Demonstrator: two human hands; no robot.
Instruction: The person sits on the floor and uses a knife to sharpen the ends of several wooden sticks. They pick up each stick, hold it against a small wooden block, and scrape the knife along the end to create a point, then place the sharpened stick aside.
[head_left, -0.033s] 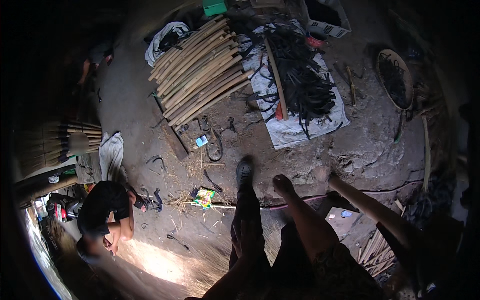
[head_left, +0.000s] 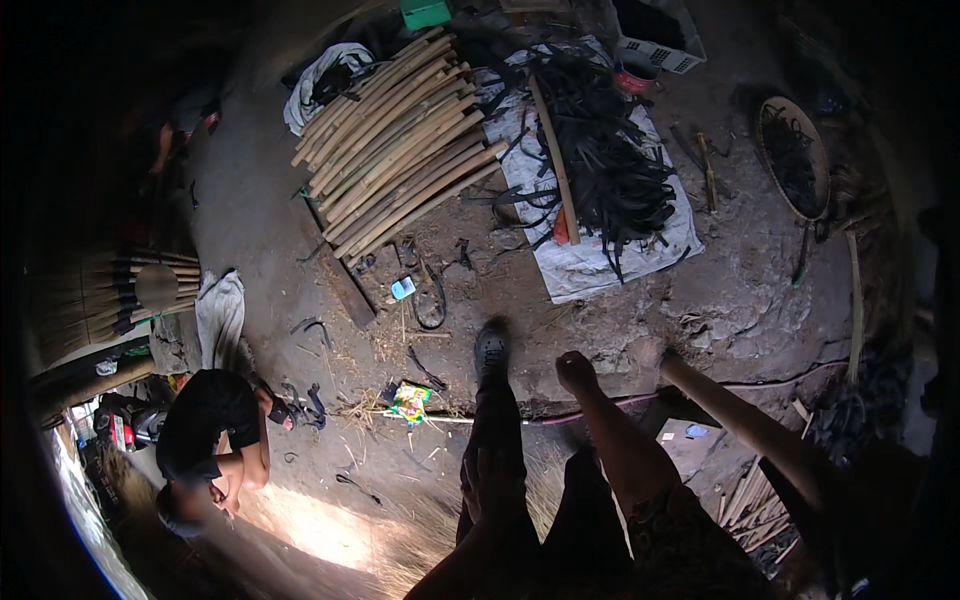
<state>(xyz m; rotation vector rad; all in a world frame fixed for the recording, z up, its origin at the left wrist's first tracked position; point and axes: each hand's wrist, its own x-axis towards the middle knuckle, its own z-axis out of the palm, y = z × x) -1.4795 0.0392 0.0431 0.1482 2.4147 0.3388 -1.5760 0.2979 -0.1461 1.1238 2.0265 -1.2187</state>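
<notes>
My left hand (head_left: 487, 482) rests in shadow on my left leg (head_left: 497, 425), fingers stretched along the dark trousers and apparently holding nothing. Out over the ground, to the right of my shoe (head_left: 492, 350), my right hand (head_left: 577, 373) is closed in a fist. Whatever it may hold is hidden by the fingers. Just right of that fist, another person's bare limb (head_left: 715, 400) reaches in from the right edge. A reddish hose (head_left: 655, 397) runs along the ground behind my right forearm. Left of my shoe lies a green and yellow packet (head_left: 410, 402).
Bamboo poles (head_left: 395, 150) lie in a row at the far left-centre. Black strips (head_left: 615, 170) are heaped on a white sheet (head_left: 575, 280). A basket (head_left: 823, 180) and a white crate (head_left: 680, 60) stand far right. Another person (head_left: 210, 425) crouches at left beside brooms (head_left: 110, 285).
My right fist has shifted slightly to the right. The whole view has tilted a little; my left hand stays on my leg.
</notes>
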